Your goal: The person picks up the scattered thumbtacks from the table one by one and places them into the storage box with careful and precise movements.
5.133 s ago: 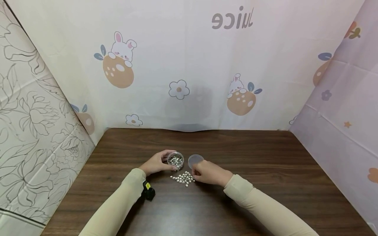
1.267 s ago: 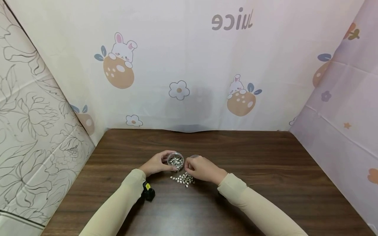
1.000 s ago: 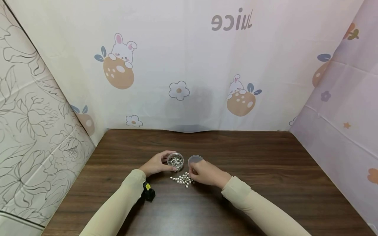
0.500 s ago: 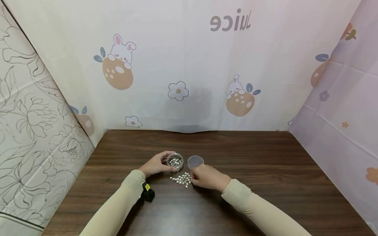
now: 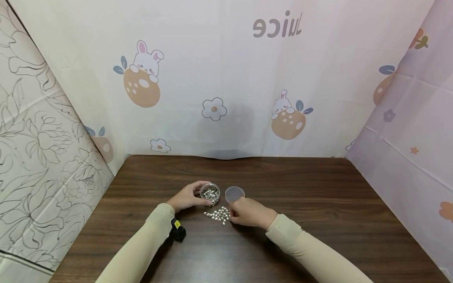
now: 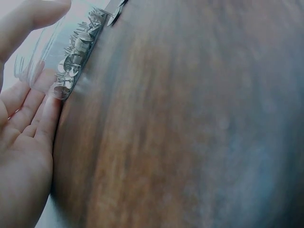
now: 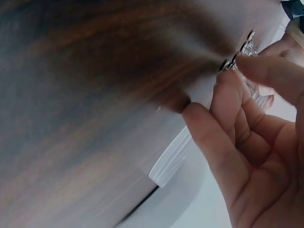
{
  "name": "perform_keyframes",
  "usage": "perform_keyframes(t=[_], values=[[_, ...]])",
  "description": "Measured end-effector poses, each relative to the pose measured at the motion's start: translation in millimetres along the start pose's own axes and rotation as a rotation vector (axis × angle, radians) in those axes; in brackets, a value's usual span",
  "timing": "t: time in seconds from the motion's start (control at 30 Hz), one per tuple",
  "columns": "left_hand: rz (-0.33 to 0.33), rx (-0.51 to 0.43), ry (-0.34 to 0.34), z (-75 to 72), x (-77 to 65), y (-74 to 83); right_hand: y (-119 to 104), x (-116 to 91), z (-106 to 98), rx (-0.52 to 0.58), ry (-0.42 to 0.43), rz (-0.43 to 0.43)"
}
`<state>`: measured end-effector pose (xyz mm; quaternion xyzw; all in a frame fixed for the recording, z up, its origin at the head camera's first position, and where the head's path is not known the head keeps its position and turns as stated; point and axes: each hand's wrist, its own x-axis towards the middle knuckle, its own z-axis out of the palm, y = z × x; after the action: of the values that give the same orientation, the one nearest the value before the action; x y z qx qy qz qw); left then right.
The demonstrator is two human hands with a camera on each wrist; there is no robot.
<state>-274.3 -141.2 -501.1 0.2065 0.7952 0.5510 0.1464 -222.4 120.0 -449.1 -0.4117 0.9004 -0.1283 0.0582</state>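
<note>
My left hand (image 5: 190, 196) holds a clear round jar (image 6: 42, 47) by its side, thumb in front and fingers behind. Silver thumbtacks (image 5: 210, 193) fill the lower part of the jar, whose top is uncovered. In front of it, a small pile of loose thumbtacks (image 5: 220, 214) lies on the table. My right hand (image 5: 251, 212) is at the right edge of this pile with bent fingers. In the right wrist view its thumb (image 7: 266, 71) and a fingertip are close together beside the tacks; whether one is pinched there cannot be made out.
A clear round lid (image 5: 234, 193) lies flat just right of the jar, behind my right hand. A small black device (image 5: 178, 230) with a yellow mark sits under my left wrist. Patterned curtains (image 5: 226, 78) stand behind the brown wooden table (image 5: 301, 184) and along both sides.
My right hand was beside the jar's rim about a second ago, then moved right and toward me to the pile, uncovering the lid. My left hand and the jar have stayed put.
</note>
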Motion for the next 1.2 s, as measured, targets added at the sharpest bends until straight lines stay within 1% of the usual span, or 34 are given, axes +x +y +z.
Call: perform_keyframes(t=[0.07, 0.17, 0.4, 0.67, 0.73, 1.0, 1.2], values=[[0.009, -0.001, -0.002, 0.0, 0.4, -0.7, 1, 0, -1, 0.019, -0.016, -0.006], [0.004, 0.003, -0.003, -0.1, 1.0, -1.2, 3, -1, -3, 0.042, -0.04, -0.011], [0.002, 0.008, 0.004, 0.3, 1.1, 0.5, 7, -1, -4, 0.059, -0.037, -0.032], [-0.01, 0.011, 0.003, 0.5, 0.1, 1.7, 10, -2, -5, 0.116, -0.066, -0.001], [-0.017, 0.01, 0.006, 0.5, 0.5, 1.3, 11, -2, -4, 0.116, -0.069, 0.003], [-0.012, 0.006, 0.0, 0.5, 1.6, 1.4, 13, -2, -2, 0.111, -0.055, -0.013], [-0.014, 0.033, 0.012, 1.2, 0.3, 3.8, 14, -1, -3, 0.118, -0.066, -0.009]])
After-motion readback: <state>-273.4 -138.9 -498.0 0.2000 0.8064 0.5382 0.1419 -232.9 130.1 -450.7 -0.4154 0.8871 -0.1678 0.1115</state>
